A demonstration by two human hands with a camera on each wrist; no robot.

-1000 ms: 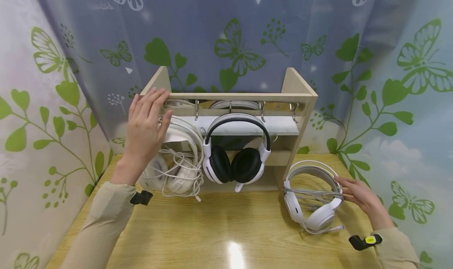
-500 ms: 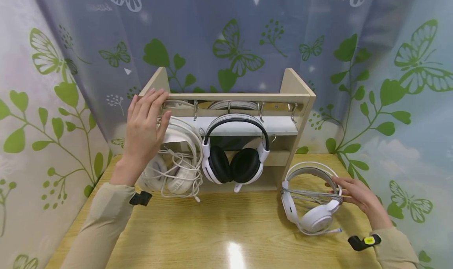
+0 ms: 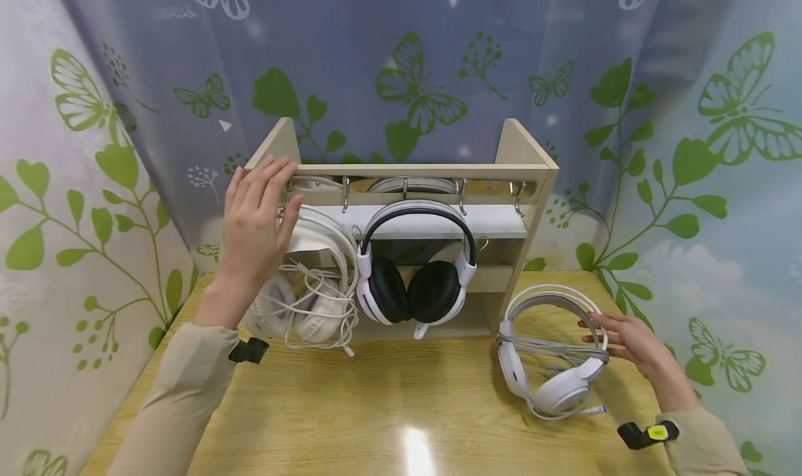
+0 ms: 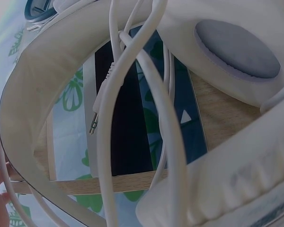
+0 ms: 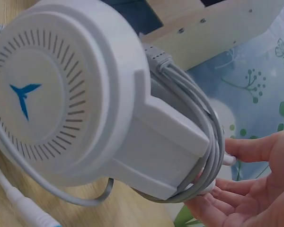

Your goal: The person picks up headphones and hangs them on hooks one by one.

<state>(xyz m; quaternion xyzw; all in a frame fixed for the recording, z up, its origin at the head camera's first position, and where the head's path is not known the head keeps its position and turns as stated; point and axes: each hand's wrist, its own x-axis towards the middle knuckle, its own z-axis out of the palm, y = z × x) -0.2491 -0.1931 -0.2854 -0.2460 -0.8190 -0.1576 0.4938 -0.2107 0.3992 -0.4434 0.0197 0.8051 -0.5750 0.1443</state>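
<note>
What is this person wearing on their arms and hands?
Both hands are bare: left hand, right hand. Long beige sleeves cover both arms to the wrists. Each wrist carries a small black device: plain on the left, with a yellow label on the right.

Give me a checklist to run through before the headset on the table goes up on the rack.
1. Right hand on the headset: not ok. Its fingers touch the band and cable but have no grip round them.
2. Cable wound up: ok, mostly. It is looped round the earcup arm, but a plug end trails on the table.
3. Free hook on the rack: ok. The rightmost one carries nothing.
4. Left hand steadying the rack: ok. Its fingers rest on the top rail.
5. Neighbouring black-padded headset out of the way: cannot tell. It hangs just left of the free hook.
</note>
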